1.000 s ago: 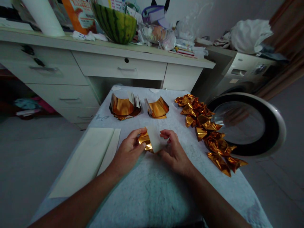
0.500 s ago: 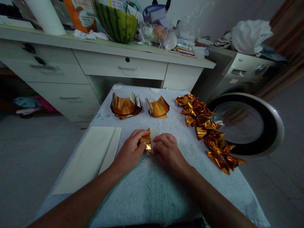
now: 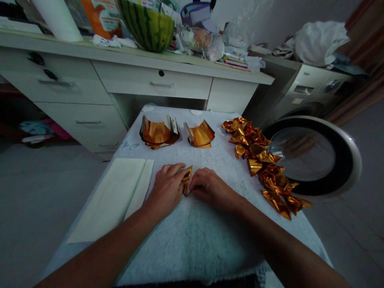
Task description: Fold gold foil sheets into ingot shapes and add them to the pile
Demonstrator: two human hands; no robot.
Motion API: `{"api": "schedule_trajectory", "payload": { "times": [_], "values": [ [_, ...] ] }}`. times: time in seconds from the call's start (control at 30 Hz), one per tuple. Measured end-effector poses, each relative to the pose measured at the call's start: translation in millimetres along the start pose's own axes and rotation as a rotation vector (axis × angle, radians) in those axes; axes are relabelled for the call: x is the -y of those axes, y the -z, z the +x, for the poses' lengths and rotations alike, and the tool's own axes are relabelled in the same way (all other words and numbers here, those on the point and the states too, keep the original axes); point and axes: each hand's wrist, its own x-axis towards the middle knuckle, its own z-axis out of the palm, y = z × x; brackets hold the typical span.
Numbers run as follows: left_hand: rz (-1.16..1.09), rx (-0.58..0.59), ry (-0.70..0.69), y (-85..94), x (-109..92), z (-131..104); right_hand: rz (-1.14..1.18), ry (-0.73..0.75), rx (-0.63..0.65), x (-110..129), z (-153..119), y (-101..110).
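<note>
My left hand [image 3: 167, 187] and right hand [image 3: 213, 189] pinched the shiny gold paper [image 3: 186, 185], which could rip if I pulled hard.

Dim, cool room light, source unseen; highlights on crumpled shiny orange-gold foil pieces [image 3: 255, 150]; soft shadow under forearms; wide-angle edge stretching; slightly soft detail.

1 head-worn view: looking forward and down from above the near edge of the cloth-covered desk [image 3: 192, 248], facing the drawers [image 3: 153, 82] beyond.
</note>
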Motion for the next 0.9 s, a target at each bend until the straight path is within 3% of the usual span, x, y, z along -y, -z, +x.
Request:
{"api": "schedule_trajectory", "payload": {
  "times": [0.13, 0.43, 0.63, 0.9],
  "values": [
    [-0.067, 0.065, -0.014, 2.1, -1.3, -0.1, -0.011, -0.098, -0.066, -3.7, -1.3, -3.3],
    [-0.088, 0.173, 0.042, 13.1, -8.8, -2.9, -0.023, -0.16, -0.068, 2.6, -1.3, -5.0],
    [-0.039, 0.139, 0.044, 10.8, -10.9, -6.2, -0.019, -0.162, -0.072, 2.8, -1.6, -4.3],
    [-0.077, 0.12, -0.075, 5.8, -9.3, -6.1, 0.078, -0.083, -0.041, -0.8, -7.2, 3.6]
  ]
}}
